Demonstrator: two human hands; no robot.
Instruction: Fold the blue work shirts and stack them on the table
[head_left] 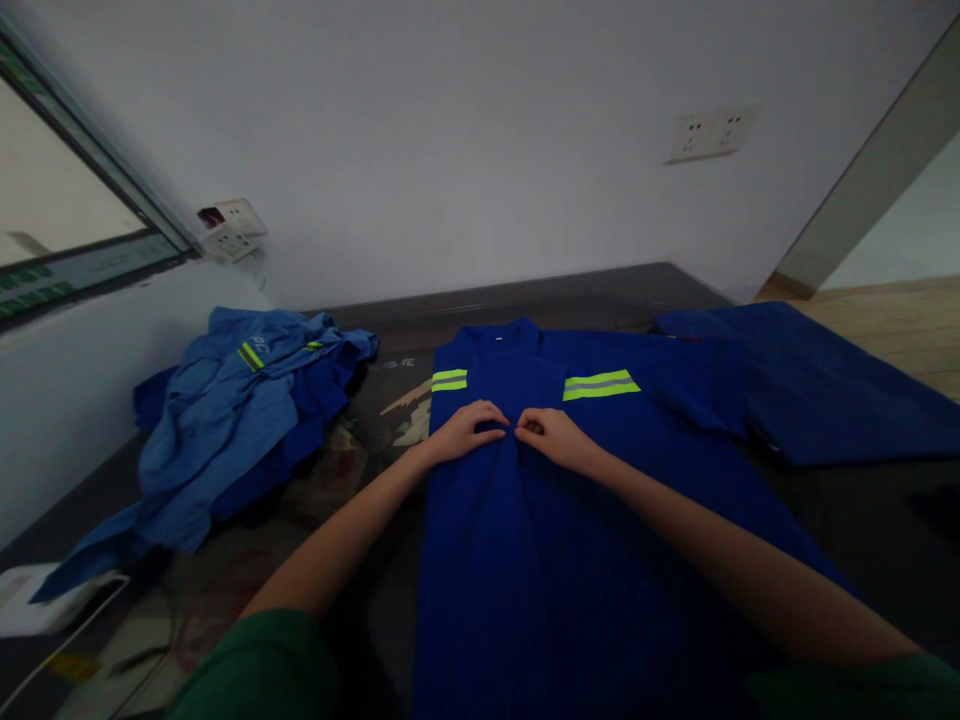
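Fingers of the left hand [472, 432] bent, narrow gap between thumb and forefinger; those of the right hand [551, 435] curled tightly, tips drawn together. Both pairs of tips at the front placket of a royal-blue work shirt [472, 560]; whether cloth is pinched between them, cannot tell. Shirt lies spread front up at centre, collar [529, 336] toward the wall, a yellow-green reflective strip [600, 386] on the chest. Step in hand, judged from hand position: fastening or aligning the front opening. Next move would seem to call for a fine fingertip grip, the two front edges kept lapped and the cloth flat. Surroundings, by size: pale plain wall [480, 170]; dark table [615, 285] against it, printed patches showing at left; folded navy cloth [847, 390] right of the shirt; light-blue garment [240, 420] heaped over a darker blue one [319, 420] at left; wall sockets [712, 132] upper right; white box [37, 598] with a cable, near left corner. Light dim.
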